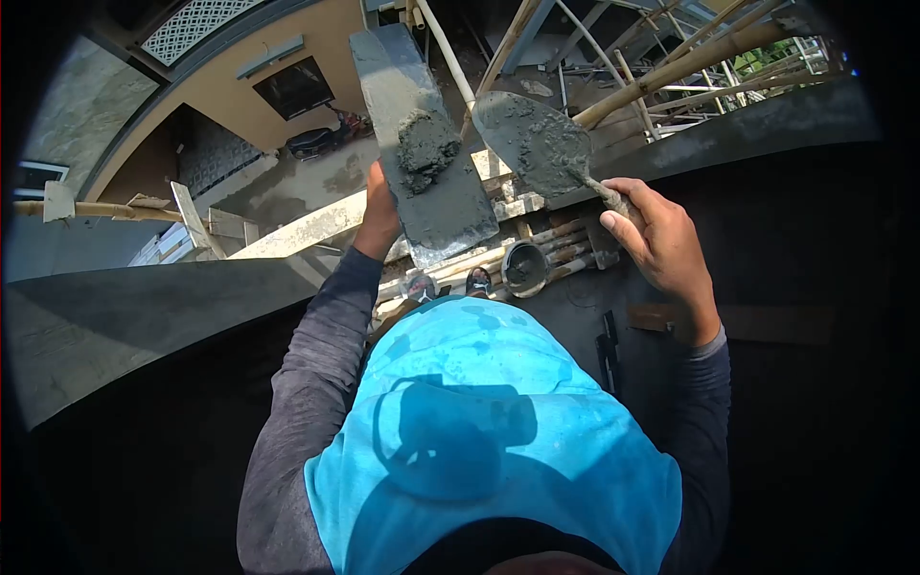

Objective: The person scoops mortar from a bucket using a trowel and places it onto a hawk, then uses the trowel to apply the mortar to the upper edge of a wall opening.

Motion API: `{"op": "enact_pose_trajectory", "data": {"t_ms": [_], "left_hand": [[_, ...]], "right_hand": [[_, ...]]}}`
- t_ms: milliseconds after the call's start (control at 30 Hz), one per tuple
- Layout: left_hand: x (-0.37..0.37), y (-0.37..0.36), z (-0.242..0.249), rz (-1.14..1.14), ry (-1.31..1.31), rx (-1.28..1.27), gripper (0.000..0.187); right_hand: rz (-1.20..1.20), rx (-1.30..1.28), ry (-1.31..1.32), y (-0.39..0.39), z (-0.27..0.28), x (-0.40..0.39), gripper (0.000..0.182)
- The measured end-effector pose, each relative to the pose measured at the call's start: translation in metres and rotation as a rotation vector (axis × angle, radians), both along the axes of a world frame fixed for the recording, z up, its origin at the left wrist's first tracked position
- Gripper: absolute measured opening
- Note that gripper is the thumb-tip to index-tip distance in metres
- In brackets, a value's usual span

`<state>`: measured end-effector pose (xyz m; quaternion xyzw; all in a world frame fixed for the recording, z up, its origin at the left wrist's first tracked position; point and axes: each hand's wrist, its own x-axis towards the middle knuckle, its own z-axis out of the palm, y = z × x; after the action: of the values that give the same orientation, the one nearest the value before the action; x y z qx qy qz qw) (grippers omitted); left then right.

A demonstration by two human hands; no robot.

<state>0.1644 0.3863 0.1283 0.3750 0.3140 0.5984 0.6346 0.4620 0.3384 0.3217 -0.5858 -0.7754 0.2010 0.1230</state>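
Note:
In the head view my left hand (379, 213) is closed on a long rectangular plastering hawk (448, 222), held at its left edge; most of the fingers are hidden beneath it. A lump of wet mortar (427, 151) sits near the middle of the hawk, and grey smears cover its surface. My right hand (663, 238) wraps round the handle of a trowel (537, 144). The broad blade is coated with wet mortar and points up and left, close to the hawk's right edge.
Below my hands, my feet stand on bamboo scaffold poles (567, 251), beside a bucket (524, 268) with grey mortar inside. Slanting bamboo poles (690, 72) cross the upper right. A motorcycle (326, 141) stands on the ground far below. Grey walls (144, 316) flank me.

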Motion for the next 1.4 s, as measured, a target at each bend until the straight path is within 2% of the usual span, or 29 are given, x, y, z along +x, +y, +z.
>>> {"op": "enact_pose_trajectory", "data": {"t_ms": [67,100,133,200,233,300,333,400,467,600,667,733,767,833,867,933,1033,1267,1333,1400], "left_hand": [[0.005,-0.002,-0.003,0.032,0.044,0.017,0.031],[0.007,0.000,-0.014,0.153,0.377,0.202,0.030],[0.008,0.000,-0.012,0.157,0.373,0.206,0.030],[0.009,-0.003,-0.008,-0.022,-0.098,-0.074,0.031],[0.010,-0.004,-0.011,-0.025,-0.100,-0.069,0.031],[0.012,-0.006,-0.020,0.135,0.412,0.135,0.033],[0.013,-0.007,-0.018,0.134,0.410,0.143,0.033],[0.018,-0.012,-0.015,0.020,-0.164,-0.132,0.035],[0.019,-0.013,-0.021,0.007,-0.148,-0.124,0.037],[0.026,-0.015,-0.030,0.020,-0.308,-0.199,0.041],[0.026,-0.017,-0.036,0.063,-0.363,-0.252,0.043],[0.023,-0.014,-0.037,-0.048,-0.529,-0.314,0.041],[0.024,-0.013,-0.034,-0.056,-0.528,-0.310,0.041],[0.024,-0.012,-0.024,-0.094,-0.341,-0.103,0.035],[0.024,-0.014,-0.012,-0.094,-0.342,-0.097,0.035],[0.024,-0.020,0.007,0.051,0.178,0.117,0.030],[0.024,-0.018,0.003,0.006,0.036,0.064,0.029],[0.021,-0.013,-0.010,0.087,-0.051,0.030,0.028],[0.026,-0.012,-0.016,0.243,0.226,0.095,0.028],[0.023,-0.013,-0.011,0.227,0.300,0.105,0.027]], "right_hand": [[0.055,0.069,-0.009,-0.001,0.002,-0.006,0.035],[0.099,0.111,-0.035,-0.001,0.000,-0.007,0.036],[0.102,0.116,-0.040,-0.002,0.001,-0.011,0.036],[0.146,0.195,-0.131,-0.003,0.001,-0.019,0.037],[0.155,0.230,-0.176,-0.004,0.002,-0.021,0.038],[0.151,0.250,-0.245,-0.008,0.009,-0.026,0.038],[0.146,0.263,-0.310,-0.010,0.013,-0.029,0.039],[0.135,0.230,-0.303,-0.011,0.014,-0.029,0.038],[0.132,0.194,-0.298,-0.010,0.018,-0.029,0.037],[0.165,0.103,-0.187,-0.005,0.027,-0.015,0.036],[0.093,0.104,0.025,-0.007,0.022,-0.008,0.034],[0.078,0.131,0.010,-0.006,0.024,-0.009,0.033],[0.060,0.109,-0.077,-0.004,0.023,-0.011,0.034],[0.040,0.094,-0.165,-0.003,0.019,-0.012,0.034],[0.081,0.102,-0.183,-0.004,0.013,-0.014,0.035],[0.128,0.110,-0.202,-0.008,0.012,-0.021,0.036],[0.059,0.073,-0.146,-0.008,0.011,-0.018,0.036],[0.019,-0.031,-0.080,-0.019,0.023,-0.016,0.034],[0.022,-0.052,-0.049,-0.022,0.014,-0.011,0.034],[0.018,-0.076,-0.023,-0.021,0.016,-0.016,0.034]]}}
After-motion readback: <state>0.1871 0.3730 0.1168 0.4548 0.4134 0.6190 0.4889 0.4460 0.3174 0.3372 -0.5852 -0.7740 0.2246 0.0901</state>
